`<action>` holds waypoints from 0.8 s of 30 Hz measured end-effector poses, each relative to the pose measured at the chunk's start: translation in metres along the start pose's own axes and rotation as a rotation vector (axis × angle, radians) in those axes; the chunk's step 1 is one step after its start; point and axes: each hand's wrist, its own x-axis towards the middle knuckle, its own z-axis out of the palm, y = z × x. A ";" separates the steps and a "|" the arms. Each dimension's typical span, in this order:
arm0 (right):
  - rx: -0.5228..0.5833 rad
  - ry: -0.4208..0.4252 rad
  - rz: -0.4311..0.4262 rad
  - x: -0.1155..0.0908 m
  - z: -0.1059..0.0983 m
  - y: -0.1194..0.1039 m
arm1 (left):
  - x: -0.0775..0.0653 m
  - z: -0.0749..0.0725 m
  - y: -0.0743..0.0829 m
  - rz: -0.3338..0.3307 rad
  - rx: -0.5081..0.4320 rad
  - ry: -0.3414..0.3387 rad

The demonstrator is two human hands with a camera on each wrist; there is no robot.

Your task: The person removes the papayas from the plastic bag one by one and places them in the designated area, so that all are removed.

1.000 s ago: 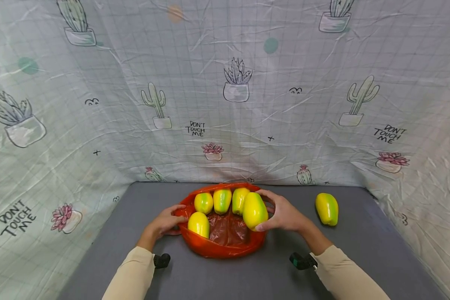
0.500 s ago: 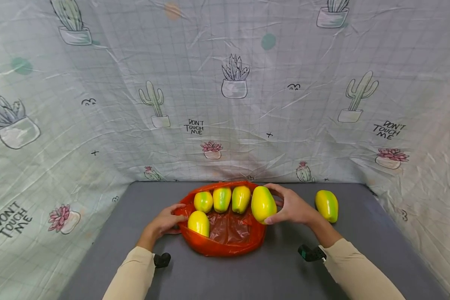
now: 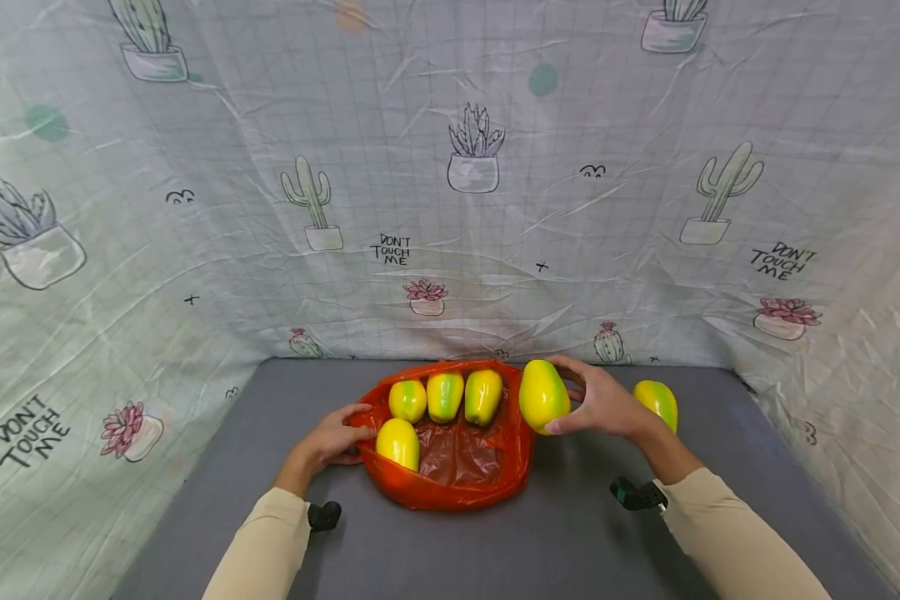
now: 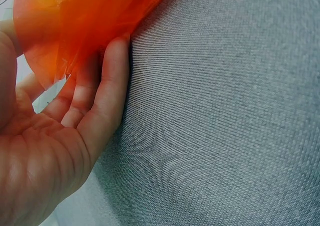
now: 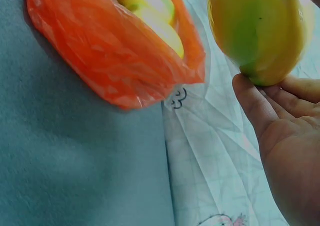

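Left hand (image 3: 337, 437) pinches red bag (image 3: 450, 497) at left edge; right hand (image 3: 598, 402), spread wide, grips yellow-green fruit (image 3: 543, 397).

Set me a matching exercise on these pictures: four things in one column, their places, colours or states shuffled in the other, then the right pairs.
Things
1. Left hand
2. Table
3. Right hand
4. Red bag

Places, colours or states
A. Holds up a yellow-green fruit
B. Mouth open, four fruits showing inside
C. Holds the bag's edge
D. Grey, underneath the bag

Pairs: 1-C, 2-D, 3-A, 4-B
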 end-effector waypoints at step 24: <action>-0.098 0.028 0.048 -0.011 -0.044 0.002 | -0.001 0.000 0.001 -0.003 0.006 0.000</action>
